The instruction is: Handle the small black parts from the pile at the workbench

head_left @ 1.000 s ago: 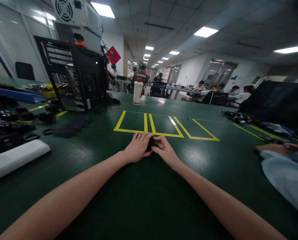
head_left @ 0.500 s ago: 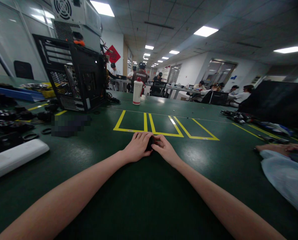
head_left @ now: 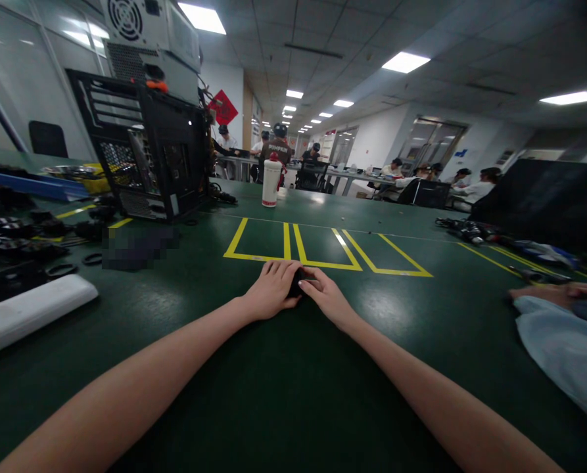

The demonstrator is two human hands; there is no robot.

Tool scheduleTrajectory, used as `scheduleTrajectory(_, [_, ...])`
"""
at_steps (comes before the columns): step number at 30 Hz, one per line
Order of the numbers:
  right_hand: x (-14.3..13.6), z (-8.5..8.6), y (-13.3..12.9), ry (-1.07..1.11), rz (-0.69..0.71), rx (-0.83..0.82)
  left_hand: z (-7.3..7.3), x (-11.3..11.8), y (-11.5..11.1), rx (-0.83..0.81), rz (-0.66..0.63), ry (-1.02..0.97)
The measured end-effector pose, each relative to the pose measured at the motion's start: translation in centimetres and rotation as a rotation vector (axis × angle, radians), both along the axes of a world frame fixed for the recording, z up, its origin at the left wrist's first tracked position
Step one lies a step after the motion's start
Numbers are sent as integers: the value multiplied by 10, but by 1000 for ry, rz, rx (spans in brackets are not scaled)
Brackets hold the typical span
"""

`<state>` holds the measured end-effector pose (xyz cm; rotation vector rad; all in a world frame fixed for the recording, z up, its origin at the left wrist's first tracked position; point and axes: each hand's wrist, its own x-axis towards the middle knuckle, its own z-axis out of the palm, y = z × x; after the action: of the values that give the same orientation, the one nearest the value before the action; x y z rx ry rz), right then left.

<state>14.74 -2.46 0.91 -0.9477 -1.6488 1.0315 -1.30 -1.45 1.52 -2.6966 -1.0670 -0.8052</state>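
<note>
Two bare hands, the left hand and the right hand, are together at a small black object. The left is closed around its left side, fingers over the top and thumb below; the right has its thumb and fingertips at the opposite side, though whether they pinch it or only touch it I cannot tell. Neither hand is clearly nearer, since the object lies directly between them, to the left hand's right and the right hand's left. So little shows that its long axis cannot be told, nor whether it rests on the green table. Just beyond the object is yellow tape; farther beyond, slightly left, stands a white cup. Well to the object's left lies a white bar, with a black computer case beyond. Well to its right are a co-worker's hand and pale blue sleeve.
</note>
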Motion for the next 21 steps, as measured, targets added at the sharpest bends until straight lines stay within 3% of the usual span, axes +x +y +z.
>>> scheduleTrajectory(5, [1,-1,-1,62,66,-30,0,-1,0,3,-8,2])
scheduleTrajectory(21, [-1,0,0,97,-11,-77,0,0,0,0,-10,-3])
